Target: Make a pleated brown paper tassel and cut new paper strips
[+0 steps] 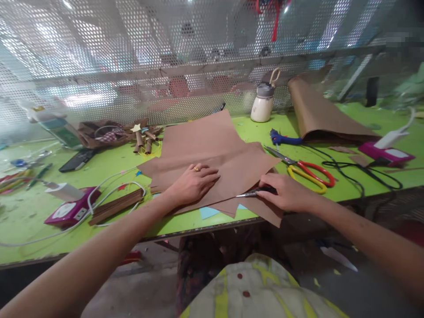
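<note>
Several sheets of brown paper (205, 137) lie overlapping on the green table. My left hand (195, 183) rests flat on the top sheet, fingers stretched out to the right, a ring on one finger. At the right edge of the paper, my right hand (281, 192) holds a slim dark tool with a thin metal tip (253, 193), which looks like a craft knife. Its tip points left and lies against the paper near the front edge. Pieces of light blue paper (208, 213) stick out from under the brown sheets.
Scissors with red and yellow handles (311, 174) and a blue glue gun (285, 138) lie to the right. A white bottle (262, 104) stands behind. Purple power strips (73, 207) with cords sit on both sides. Left are brown strips (115, 206) and a black phone (77, 160).
</note>
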`<control>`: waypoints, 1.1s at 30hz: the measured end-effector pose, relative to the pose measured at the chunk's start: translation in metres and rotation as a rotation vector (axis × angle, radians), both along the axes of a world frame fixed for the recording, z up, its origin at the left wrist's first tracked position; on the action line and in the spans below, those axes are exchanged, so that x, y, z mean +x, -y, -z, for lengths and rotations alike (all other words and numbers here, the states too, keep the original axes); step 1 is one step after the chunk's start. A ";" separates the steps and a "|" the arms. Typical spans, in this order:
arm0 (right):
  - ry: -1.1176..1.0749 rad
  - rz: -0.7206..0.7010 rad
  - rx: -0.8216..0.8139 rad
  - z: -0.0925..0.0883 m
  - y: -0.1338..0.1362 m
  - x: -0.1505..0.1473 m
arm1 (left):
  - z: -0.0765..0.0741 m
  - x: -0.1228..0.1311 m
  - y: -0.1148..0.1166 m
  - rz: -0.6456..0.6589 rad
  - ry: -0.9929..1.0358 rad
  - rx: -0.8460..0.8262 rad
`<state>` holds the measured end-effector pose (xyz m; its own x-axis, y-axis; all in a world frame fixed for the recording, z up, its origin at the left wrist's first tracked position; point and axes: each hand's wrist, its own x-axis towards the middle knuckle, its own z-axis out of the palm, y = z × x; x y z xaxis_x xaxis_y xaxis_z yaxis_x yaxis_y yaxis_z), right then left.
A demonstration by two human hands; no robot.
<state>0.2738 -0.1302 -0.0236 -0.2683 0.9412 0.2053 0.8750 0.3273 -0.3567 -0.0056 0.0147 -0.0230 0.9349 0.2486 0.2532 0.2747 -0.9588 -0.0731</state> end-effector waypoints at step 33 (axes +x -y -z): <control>0.020 -0.040 -0.061 -0.011 -0.005 -0.060 | 0.004 0.001 0.001 -0.035 -0.037 -0.031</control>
